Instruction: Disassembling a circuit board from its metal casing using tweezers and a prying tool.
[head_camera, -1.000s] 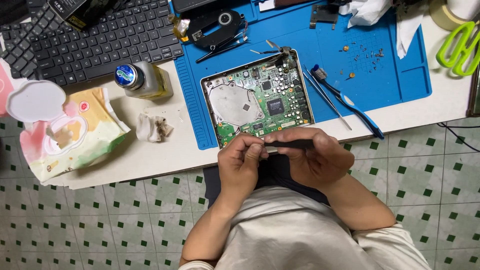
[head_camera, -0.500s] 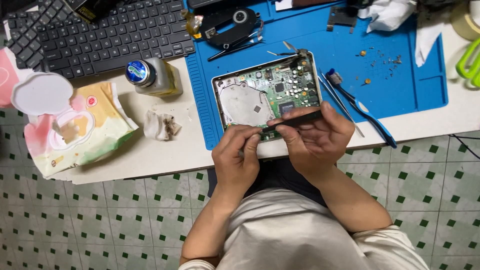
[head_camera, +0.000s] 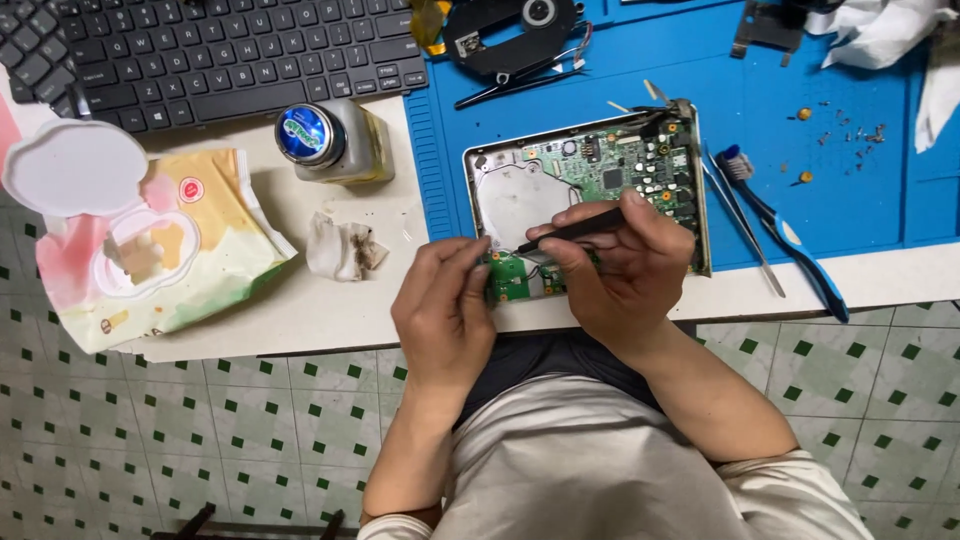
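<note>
My left hand (head_camera: 445, 310) sits at the near edge of the bench, fingers curled and pinched against the near-left corner of the circuit board (head_camera: 590, 200); whether they grip anything small there I cannot tell. The board lies just beyond it, away from me, so this hand is the nearer one to that corner. My right hand (head_camera: 625, 265) is closed around a slim black tool (head_camera: 570, 230), whose long axis runs left and slightly toward me, tip down on the board near my left fingertips. The board is a green rectangle in a grey metal frame, with a bare silvery plate on its left half and dense small components on the right. It rests on the blue mat (head_camera: 800, 180), near the mat's near-left corner, overhanging toward the bench's near edge.
</note>
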